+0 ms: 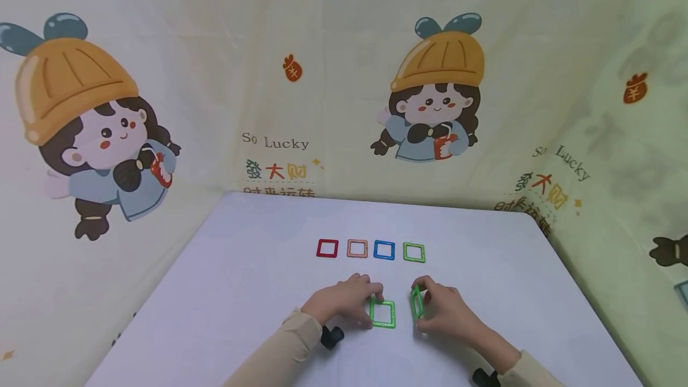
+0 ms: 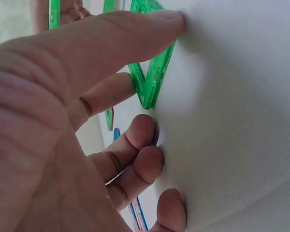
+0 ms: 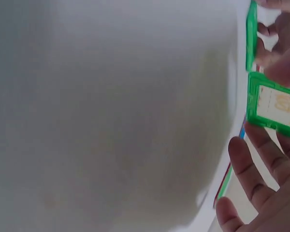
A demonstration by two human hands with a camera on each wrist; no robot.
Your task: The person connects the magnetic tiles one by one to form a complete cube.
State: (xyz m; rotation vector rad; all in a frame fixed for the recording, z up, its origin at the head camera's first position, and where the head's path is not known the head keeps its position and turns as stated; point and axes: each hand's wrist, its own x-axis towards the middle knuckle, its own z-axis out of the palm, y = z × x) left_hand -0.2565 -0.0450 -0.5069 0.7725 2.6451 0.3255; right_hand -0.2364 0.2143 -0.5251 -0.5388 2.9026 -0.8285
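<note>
A green square magnetic tile frame [image 1: 383,326] lies flat on the table, its left side between the thumb and index finger of my left hand [image 1: 344,300]. The left wrist view shows that thumb across a green bar [image 2: 159,72], with the other fingertips on the table. To its right, my right hand [image 1: 448,313] pinches a second green square tile frame [image 3: 252,99] by opposite edges. That one stands upright, tilted on edge, with a gap between it and the flat one. In the right wrist view the flat tile [image 3: 251,36] appears edge-on.
Farther back on the white table [image 1: 258,291] lies a row of square frames: red [image 1: 319,248], orange [image 1: 349,248], blue [image 1: 376,250] and green [image 1: 405,252]. A printed cloth [image 1: 344,106] hangs behind the table and along its sides.
</note>
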